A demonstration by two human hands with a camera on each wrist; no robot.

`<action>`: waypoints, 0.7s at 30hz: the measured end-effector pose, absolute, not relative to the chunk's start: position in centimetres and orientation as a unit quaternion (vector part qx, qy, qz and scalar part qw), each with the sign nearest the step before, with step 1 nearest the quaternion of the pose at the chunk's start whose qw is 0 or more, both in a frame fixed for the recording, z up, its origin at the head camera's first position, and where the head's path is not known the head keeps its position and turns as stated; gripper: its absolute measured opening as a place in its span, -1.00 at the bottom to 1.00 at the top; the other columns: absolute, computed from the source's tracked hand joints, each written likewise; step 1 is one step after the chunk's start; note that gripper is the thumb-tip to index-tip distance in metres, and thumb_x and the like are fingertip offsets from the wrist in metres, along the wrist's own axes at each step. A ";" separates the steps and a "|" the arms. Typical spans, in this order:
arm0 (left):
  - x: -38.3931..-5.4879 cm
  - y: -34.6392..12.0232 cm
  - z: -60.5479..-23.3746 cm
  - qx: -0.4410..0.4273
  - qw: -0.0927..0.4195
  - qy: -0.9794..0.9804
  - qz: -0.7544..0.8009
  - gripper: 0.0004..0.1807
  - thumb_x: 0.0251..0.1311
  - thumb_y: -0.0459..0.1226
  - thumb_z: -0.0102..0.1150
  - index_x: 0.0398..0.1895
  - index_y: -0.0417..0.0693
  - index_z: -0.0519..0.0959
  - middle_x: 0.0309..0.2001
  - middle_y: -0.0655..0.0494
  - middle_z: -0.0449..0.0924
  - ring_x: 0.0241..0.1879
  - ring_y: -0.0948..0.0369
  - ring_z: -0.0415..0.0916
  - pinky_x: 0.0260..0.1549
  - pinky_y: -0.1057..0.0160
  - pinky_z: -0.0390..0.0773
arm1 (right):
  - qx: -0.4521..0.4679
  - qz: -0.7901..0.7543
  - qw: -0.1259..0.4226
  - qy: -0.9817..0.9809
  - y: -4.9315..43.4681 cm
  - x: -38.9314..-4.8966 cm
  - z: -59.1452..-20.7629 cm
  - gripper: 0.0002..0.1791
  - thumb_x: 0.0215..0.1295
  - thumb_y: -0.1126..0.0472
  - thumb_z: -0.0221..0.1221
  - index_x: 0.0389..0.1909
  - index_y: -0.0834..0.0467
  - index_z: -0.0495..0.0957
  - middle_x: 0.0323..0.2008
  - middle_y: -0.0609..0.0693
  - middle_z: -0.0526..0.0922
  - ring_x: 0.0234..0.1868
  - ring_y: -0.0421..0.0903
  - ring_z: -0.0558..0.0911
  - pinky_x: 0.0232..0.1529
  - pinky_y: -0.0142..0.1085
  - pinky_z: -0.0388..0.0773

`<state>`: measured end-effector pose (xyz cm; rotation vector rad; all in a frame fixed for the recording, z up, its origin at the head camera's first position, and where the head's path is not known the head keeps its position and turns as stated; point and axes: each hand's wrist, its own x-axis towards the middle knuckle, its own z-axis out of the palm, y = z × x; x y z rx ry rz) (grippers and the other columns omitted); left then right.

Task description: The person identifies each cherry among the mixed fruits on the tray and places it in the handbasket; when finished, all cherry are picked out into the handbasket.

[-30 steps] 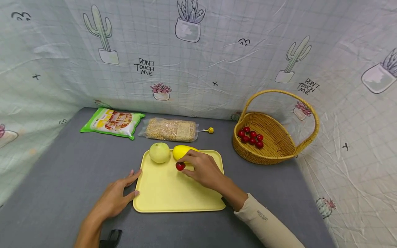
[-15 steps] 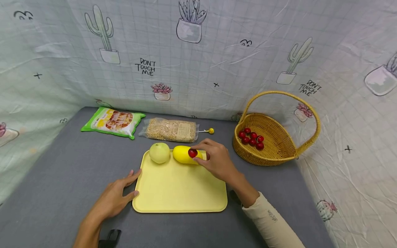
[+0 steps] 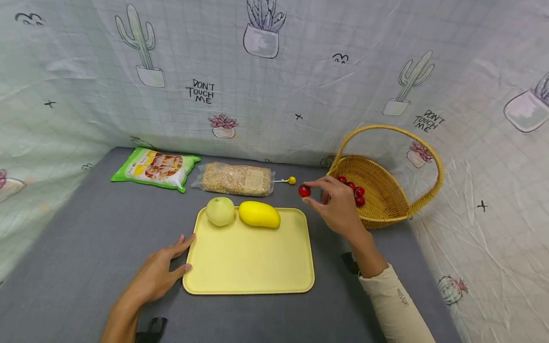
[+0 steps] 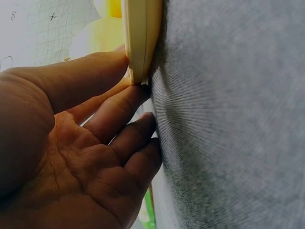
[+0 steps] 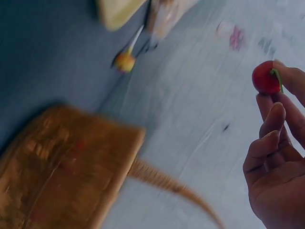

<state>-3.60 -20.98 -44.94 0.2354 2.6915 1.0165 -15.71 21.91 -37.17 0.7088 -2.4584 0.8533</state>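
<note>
Between thumb and fingertips my right hand point(image 3: 340, 207) pinches a red cherry point(image 3: 304, 191), held in the air just left of the wicker basket point(image 3: 388, 190). A green stem shows on this cherry point(image 5: 267, 78) in the right wrist view. Several more cherries point(image 3: 360, 191) lie inside the basket, some hidden behind the hand. My left hand point(image 3: 158, 271) touches the left edge of the yellow tray point(image 3: 249, 286) with its thumb and fingertips, fingers fairly straight. On the tray's far side sit a pale green round fruit point(image 3: 220, 211) and a yellow mango point(image 3: 259, 214).
Behind the tray lie a green-and-white food packet point(image 3: 156, 169), a clear bag of yellowish kernels point(image 3: 237, 179) and a gold-wrapped lollipop point(image 3: 291, 180). The basket's tall handle point(image 3: 386, 126) arches over it at the right. A patterned cloth point(image 3: 266, 85) hangs behind the grey table point(image 3: 86, 238).
My right hand has carried the cherry from over the tray, past the mango, rightward to beside the basket. My left hand has stayed at the tray's edge.
</note>
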 end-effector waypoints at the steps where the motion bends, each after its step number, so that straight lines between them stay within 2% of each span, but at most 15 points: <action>1: -3.6 -20.9 -44.9 0.079 0.127 0.925 0.350 -0.13 0.35 -0.28 0.40 0.68 0.01 0.24 0.57 -0.39 0.19 0.55 -0.34 0.22 0.33 -0.48 0.38 | 0.248 0.308 0.227 -0.890 22.5 -15.9 -37.2 -0.59 0.13 0.21 0.61 0.03 0.09 0.82 -0.17 0.04 0.76 -0.60 -0.24 0.41 -0.58 -0.38 0.38; 9: -3.5 -20.8 -44.8 0.078 0.124 0.927 0.346 -0.14 0.35 -0.26 0.40 0.68 0.04 0.25 0.58 -0.38 0.20 0.57 -0.32 0.21 0.34 -0.48 0.37 | 0.182 0.316 0.241 -0.899 27.5 -17.0 -38.3 -0.61 0.14 0.27 0.59 0.02 0.13 0.82 -0.14 0.14 0.75 -0.59 -0.24 0.41 -0.54 -0.49 0.35; 14: -3.5 -20.8 -44.8 0.078 0.128 0.926 0.346 -0.13 0.35 -0.27 0.40 0.68 0.02 0.24 0.57 -0.39 0.20 0.56 -0.34 0.21 0.34 -0.49 0.36 | 0.138 0.295 0.261 -0.909 30.1 -17.4 -38.6 -0.61 0.13 0.26 0.60 0.02 0.13 0.82 -0.16 0.12 0.77 -0.62 -0.27 0.43 -0.57 -0.51 0.32; 21: -3.5 -21.0 -44.9 0.086 0.117 0.928 0.344 -0.14 0.36 -0.26 0.40 0.68 0.01 0.25 0.57 -0.40 0.21 0.55 -0.34 0.22 0.33 -0.48 0.38 | 0.050 0.281 0.244 -0.927 33.5 -18.2 -39.2 -0.63 0.24 0.22 0.54 0.07 0.14 0.80 -0.04 0.17 0.77 -0.60 -0.20 0.44 -0.59 -0.47 0.33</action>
